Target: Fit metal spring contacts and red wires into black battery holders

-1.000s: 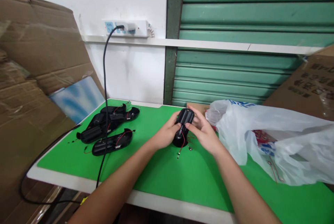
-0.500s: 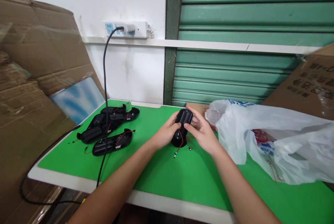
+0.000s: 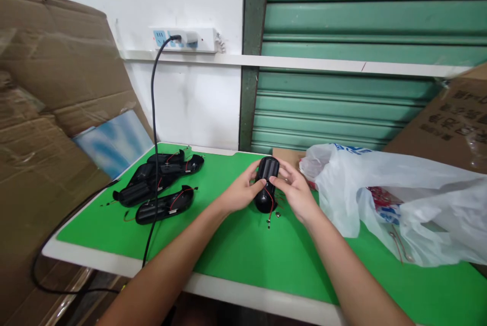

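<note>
From where I'm standing, both forearms are reaching in from the near edge and converging over the worktop (image 3: 236, 265). The left hand (image 3: 243, 189) is clamping the black housing (image 3: 268, 171) from its left side, and the right hand (image 3: 294, 191) is clamping it from the right. The two thumbs are pressing near the middle of its upper face, almost meeting, while the other fingers are curling around its sides.

The worktop is showing a green covering with a white edge. On its left, several similar black shells (image 3: 163, 209) are lying in a loose cluster, and a black cable (image 3: 152, 98) is hanging in front of them from a socket strip (image 3: 207, 41) on the white wall. A green shutter (image 3: 331, 108) is standing behind, cardboard (image 3: 57, 62) is leaning at the left, and a white plastic bag (image 3: 342, 184) is slumping at the right.

The housing is sitting between the hands, around the middle of the worktop; I can't tell whether it is touching the surface. Its long axis is running away from the person, one rounded end pointing toward the shutter, the other toward the near edge. A red wire (image 3: 272, 204) is trailing over that near end.
</note>
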`<state>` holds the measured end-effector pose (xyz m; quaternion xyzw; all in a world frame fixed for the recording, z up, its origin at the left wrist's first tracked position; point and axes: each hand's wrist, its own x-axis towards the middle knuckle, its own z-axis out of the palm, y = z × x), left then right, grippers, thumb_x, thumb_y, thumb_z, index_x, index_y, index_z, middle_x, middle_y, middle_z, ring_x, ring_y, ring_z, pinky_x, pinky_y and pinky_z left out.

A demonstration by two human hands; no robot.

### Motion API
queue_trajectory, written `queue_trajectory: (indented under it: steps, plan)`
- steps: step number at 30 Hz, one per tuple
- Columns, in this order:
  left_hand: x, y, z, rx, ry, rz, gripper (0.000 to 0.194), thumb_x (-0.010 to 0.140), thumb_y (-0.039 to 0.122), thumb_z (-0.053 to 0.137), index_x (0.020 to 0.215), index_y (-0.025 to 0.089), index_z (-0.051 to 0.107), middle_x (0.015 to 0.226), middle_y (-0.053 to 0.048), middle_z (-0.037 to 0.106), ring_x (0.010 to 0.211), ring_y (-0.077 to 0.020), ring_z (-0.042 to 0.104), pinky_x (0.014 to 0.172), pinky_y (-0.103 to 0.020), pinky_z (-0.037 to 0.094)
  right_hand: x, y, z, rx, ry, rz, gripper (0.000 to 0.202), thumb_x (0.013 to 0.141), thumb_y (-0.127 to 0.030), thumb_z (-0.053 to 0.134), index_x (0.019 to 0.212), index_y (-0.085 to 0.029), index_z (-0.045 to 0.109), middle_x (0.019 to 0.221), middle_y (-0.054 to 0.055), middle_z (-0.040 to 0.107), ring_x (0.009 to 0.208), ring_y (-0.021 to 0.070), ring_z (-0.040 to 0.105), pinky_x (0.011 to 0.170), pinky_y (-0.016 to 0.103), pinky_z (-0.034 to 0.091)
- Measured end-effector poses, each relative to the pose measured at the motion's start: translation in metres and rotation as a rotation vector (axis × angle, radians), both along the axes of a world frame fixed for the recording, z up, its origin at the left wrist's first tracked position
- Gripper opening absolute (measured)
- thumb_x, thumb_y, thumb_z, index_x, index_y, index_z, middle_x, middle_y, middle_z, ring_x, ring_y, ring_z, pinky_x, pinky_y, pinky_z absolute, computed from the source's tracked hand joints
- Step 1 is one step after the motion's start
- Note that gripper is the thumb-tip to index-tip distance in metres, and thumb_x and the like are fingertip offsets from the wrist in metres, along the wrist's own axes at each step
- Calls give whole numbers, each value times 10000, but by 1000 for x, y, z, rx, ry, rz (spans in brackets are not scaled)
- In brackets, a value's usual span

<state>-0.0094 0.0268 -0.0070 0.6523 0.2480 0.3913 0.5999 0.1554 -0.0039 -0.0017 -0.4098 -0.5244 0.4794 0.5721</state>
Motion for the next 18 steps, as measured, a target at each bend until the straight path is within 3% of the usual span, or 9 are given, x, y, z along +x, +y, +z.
queue_trajectory:
  steps: [4, 6, 9, 11, 14, 18]
  plan:
    - [2, 1, 4, -30, -47, 40, 753, 871, 364, 676, 1513, 110, 375, 1292, -174, 631, 1125, -249, 618, 980, -341, 482, 3, 3, -4, 1, -76, -38, 787, 775, -482, 745, 1450, -191, 467, 1339, 118, 611, 1068, 181, 667, 916, 294, 545]
    - [-1, 7, 7, -99, -92, 165, 684, 853, 326, 657, 1467, 125, 431, 1180, -132, 678, 1000, -222, 645, 909, -322, 501, 9, 4, -5, 45, -243, -151, 712, 832, -545, 657, 1433, -192, 512, 1280, 113, 632, 945, 160, 666, 802, 271, 533]
    - [-10, 19, 8, -128, -188, 476, 503, 840, 327, 612, 1311, 160, 561, 1109, -79, 688, 939, -207, 640, 852, -294, 491, 18, 3, -6, 121, -707, -354, 417, 879, -513, 593, 1092, -179, 723, 1036, 79, 683, 815, 136, 619, 731, 242, 451]
    - [-16, 27, 7, -80, -230, 618, 374, 869, 364, 571, 1188, 178, 624, 1138, -61, 677, 1027, -210, 620, 908, -282, 467, 21, -1, -6, 92, -988, -363, 297, 867, -447, 617, 836, -173, 726, 898, 56, 678, 780, 130, 595, 711, 230, 392]
    - [-20, 33, 3, -58, -211, 673, 301, 913, 407, 528, 1083, 189, 646, 1120, -47, 675, 1100, -207, 589, 996, -277, 428, 18, -7, -6, 4, -1201, -311, 236, 831, -399, 654, 749, -183, 699, 845, 40, 678, 755, 133, 580, 655, 213, 315]
    - [-18, 29, 3, -97, -152, 643, 289, 931, 410, 514, 1071, 190, 638, 1055, -37, 684, 1104, -216, 589, 1004, -280, 421, 10, -9, -10, -28, -1289, -282, 179, 811, -361, 673, 780, -193, 729, 835, 50, 691, 684, 126, 573, 584, 215, 236]
